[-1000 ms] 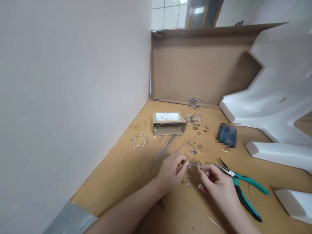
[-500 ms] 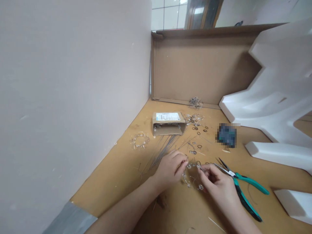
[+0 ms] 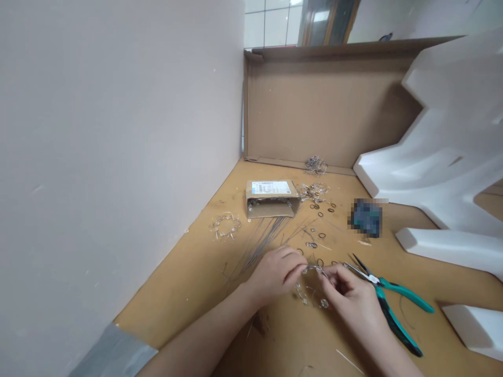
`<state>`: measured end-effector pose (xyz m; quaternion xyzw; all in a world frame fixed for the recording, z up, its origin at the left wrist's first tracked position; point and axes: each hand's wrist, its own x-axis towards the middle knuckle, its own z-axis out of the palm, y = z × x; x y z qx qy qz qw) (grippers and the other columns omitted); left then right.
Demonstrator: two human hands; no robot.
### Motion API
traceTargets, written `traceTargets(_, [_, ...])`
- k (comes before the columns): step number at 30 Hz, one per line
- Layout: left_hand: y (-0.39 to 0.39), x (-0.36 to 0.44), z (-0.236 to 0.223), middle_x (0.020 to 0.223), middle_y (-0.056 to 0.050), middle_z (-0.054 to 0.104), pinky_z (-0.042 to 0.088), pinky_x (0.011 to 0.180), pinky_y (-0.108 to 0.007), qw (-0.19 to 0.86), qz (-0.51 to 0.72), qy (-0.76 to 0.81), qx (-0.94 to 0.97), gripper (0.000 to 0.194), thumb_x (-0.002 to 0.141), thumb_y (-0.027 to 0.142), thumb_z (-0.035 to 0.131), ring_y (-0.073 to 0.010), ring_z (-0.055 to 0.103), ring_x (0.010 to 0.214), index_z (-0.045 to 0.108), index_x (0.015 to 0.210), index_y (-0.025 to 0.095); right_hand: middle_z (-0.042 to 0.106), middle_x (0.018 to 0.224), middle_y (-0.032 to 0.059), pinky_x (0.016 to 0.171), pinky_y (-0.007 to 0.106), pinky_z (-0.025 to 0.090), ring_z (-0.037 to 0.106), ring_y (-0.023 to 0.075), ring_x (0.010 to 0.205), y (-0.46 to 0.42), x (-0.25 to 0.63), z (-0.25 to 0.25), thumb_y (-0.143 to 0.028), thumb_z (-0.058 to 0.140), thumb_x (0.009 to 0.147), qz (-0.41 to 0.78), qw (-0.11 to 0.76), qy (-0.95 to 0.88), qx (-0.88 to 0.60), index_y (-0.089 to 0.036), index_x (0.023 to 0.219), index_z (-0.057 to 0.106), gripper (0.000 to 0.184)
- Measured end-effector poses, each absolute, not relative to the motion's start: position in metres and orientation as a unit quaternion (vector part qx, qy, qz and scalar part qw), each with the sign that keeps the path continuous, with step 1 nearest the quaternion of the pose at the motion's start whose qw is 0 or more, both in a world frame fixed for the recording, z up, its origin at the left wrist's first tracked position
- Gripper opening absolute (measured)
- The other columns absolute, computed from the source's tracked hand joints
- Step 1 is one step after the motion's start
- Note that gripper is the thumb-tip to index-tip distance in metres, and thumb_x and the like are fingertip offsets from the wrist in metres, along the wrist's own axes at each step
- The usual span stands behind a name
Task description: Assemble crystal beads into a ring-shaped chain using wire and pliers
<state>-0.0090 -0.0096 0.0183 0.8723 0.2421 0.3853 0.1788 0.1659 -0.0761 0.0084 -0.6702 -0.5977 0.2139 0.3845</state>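
Note:
My left hand (image 3: 275, 275) and my right hand (image 3: 349, 301) meet low in the middle of the wooden table (image 3: 188, 283). Both pinch a thin wire piece strung with clear beads (image 3: 312, 288), which hangs in a loop between the fingertips. Green-handled pliers (image 3: 387, 306) lie on the table just right of my right hand, jaws pointing toward the fingers. A bundle of straight wires (image 3: 261, 241) lies just beyond my left hand.
A small cardboard box (image 3: 270, 199) lies behind the wires, with small rings (image 3: 322, 209) and bead pieces scattered beside it. A finished bead loop (image 3: 225, 226) rests near the white wall. A cardboard panel (image 3: 322, 104) stands at the back, white foam blocks (image 3: 444, 157) at the right.
My left hand has shifted slightly down and right, closer to my right hand, and the beaded wire has bent into a tighter loop between them. The pliers have stayed put.

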Motion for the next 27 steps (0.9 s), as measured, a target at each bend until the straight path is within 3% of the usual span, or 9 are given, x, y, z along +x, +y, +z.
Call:
traceTargets(19, [-0.0107,-0.0054,0.0115,0.081,-0.005,0.063,0.041,0.070,-0.027,0.112,0.357,0.244,0.894,0.019,0.087,0.020,0.041,-0.0154,0.053,0.076,0.059,0.082,0.015,0.047,0.042,-0.0053,0.044,0.022,0.038,0.047,0.0119,0.039,-0.0768,0.1638,0.0079,-0.046,0.052,0.078,0.224,0.377,-0.593,-0.676,-0.022,0.066,0.057,0.027])
traceTargets(23, [-0.0114,-0.0027,0.0095,0.077,-0.005,0.064,0.041,0.070,-0.027,0.158,0.397,0.256,0.867,0.018,0.086,0.019,0.043,-0.0150,0.053,0.074,0.059,0.078,0.015,0.046,0.040,-0.0064,0.043,0.023,0.039,0.048,0.0120,0.037,-0.0773,0.1626,0.0087,-0.047,0.050,0.079,0.235,0.376,-0.592,-0.673,-0.022,0.067,0.056,0.029])
traceTargets(27, [-0.0120,-0.0025,0.0139,0.073,-0.003,0.063,0.041,0.070,-0.027,0.275,0.427,0.270,0.818,0.014,0.083,0.020,0.049,-0.0142,0.054,0.072,0.058,0.073,0.016,0.046,0.041,-0.0067,0.043,0.022,0.039,0.049,0.0118,0.037,-0.0756,0.1641,0.0076,-0.046,0.050,0.079,0.229,0.373,-0.595,-0.674,-0.022,0.066,0.055,0.028])
